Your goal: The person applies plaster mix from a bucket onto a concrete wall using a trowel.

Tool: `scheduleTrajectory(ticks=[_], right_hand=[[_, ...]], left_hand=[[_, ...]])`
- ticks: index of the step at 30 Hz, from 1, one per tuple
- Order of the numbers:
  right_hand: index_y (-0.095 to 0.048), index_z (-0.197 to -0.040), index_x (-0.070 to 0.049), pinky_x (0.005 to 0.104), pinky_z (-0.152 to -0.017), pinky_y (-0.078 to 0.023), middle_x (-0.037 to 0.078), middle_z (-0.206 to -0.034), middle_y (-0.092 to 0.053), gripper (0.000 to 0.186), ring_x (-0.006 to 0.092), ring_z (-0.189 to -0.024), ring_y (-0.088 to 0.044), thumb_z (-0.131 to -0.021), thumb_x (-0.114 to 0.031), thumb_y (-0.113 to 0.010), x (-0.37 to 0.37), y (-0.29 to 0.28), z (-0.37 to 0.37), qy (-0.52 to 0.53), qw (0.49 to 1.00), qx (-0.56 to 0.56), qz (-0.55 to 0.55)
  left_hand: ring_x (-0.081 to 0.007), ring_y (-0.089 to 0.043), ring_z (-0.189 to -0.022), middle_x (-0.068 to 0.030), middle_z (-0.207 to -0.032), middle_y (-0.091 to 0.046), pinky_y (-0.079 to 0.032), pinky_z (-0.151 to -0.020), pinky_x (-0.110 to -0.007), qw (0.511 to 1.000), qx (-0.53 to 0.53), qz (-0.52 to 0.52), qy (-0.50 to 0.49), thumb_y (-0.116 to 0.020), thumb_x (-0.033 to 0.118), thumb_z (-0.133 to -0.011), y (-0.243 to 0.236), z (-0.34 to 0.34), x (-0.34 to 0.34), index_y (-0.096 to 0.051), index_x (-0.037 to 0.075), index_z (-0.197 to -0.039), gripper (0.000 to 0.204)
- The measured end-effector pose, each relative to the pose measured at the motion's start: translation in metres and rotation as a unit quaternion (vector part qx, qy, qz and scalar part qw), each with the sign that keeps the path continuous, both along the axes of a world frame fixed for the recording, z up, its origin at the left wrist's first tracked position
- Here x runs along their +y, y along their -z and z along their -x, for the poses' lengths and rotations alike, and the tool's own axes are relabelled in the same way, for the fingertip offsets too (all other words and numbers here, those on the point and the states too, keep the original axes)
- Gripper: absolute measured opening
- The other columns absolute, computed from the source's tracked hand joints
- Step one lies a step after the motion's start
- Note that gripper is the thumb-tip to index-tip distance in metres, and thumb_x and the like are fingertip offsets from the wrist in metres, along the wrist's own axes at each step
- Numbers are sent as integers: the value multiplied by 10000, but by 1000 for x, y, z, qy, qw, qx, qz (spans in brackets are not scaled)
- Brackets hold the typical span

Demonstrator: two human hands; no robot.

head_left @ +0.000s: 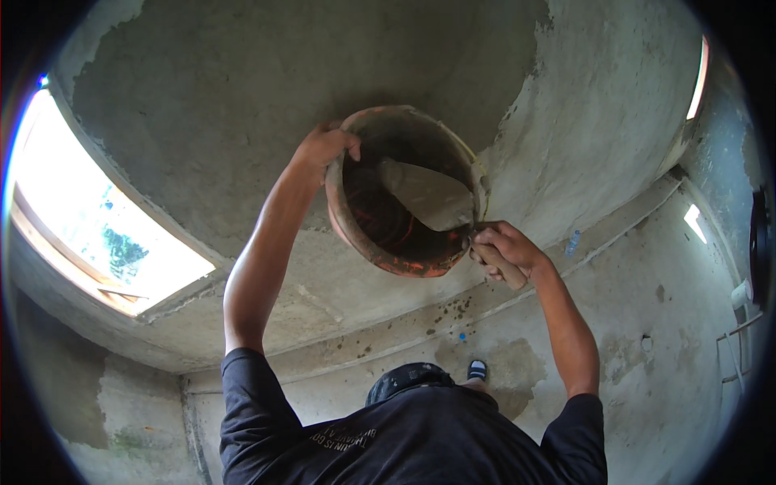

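One round pan (388,242), orange-red and crusted with grey mortar, was held up high against the rough plastered ceiling (242,97), tipped so that its open mouth faced down toward the viewer. Inside it lay one trowel (428,196), its broad pointed blade coated in grey mortar and angled across the bowl, tip toward the upper left. How much mortar sat in the pan could not be made out; the deep part was in shadow.

The left hand (323,148) had its grip closed over the pan's upper left rim, thumb curled over the edge, the other fingers hidden behind the wall. The right hand (505,249) was wrapped tight around the trowel's wooden handle just beside the pan's lower right rim; the butt of the handle stuck out past the fist.

Both forearms rose from short dark sleeves (250,388). Between them were a dark cap (408,378) and one sandalled foot (477,370), the other foot hidden.

One bright window opening (97,234) lay at the left, with a timber frame, partly cut off by the rim of the view. Two slim bright slits showed at the right, one (700,77) high and one (693,220) lower. A small pale bottle-like object (572,242) sat on a ledge, too small to identify. The grey floor (517,356) was spotted with dark splashes.
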State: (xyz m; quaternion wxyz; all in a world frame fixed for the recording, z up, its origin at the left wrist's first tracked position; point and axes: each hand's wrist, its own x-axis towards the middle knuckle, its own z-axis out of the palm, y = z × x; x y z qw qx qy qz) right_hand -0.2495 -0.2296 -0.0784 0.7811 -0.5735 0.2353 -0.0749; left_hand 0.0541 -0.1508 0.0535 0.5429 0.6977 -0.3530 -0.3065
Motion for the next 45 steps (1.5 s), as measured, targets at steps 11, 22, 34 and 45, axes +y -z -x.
scheduleTrajectory(ticks=[11,22,34,45], right_hand=[[-533,-1019,5,236,-411,-419,80,-759,-548,332,101,-487,-473,-722,-134,-582,7,7,68,94,980,-168,-56],[-478,-1156,-44,326,-444,-501,82,-772,-535,347,161,-496,-545,-846,-170,-569,-86,19,115,163,939,-299,-58],[-498,-912,-42,316,-352,-380,35,-597,-463,207,131,-385,-423,-798,-213,-520,-275,39,153,114,948,-289,-73],[-516,-1039,-26,272,-370,-397,22,-618,-474,349,114,-410,-463,-864,-325,-565,-319,9,119,186,927,-326,18]], left_hand=[[-236,-573,-754,-123,-831,-587,-490,-668,-348,997,74,11,-8,-588,-4,-555,16,38,18,-598,-36,-888,334],[-223,-566,-691,-117,-754,-557,-470,-630,-311,984,146,57,-89,-559,-56,-540,57,77,-10,-556,-87,-875,337],[-227,-609,-768,-134,-935,-640,-499,-706,-288,965,173,139,-141,-476,-44,-534,60,172,-27,-597,-83,-1066,547],[-219,-625,-810,-152,-989,-643,-513,-767,-289,961,187,129,-156,-446,-53,-535,78,186,-1,-560,-67,-1150,626]])
